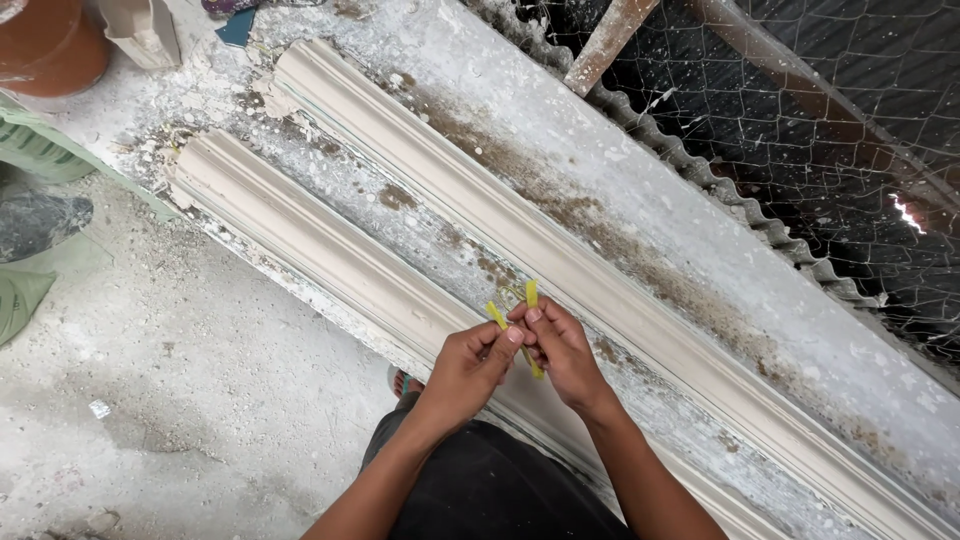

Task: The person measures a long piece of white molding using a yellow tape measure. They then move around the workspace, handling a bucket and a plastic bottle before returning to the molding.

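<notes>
Above pale moulding [420, 290], left hand [470, 365], right hand [565, 350] — both pinching yellow strips [528, 296].

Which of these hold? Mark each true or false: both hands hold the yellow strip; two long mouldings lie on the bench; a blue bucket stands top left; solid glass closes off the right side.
1. Both the left hand and the right hand pinch the yellow strip. True.
2. Two long pale mouldings lie side by side on the dusty bench. True.
3. A blue bucket stands top left. False: the pot there is reddish-brown.
4. Solid glass closes off the right side. False: it is wire mesh.
</notes>
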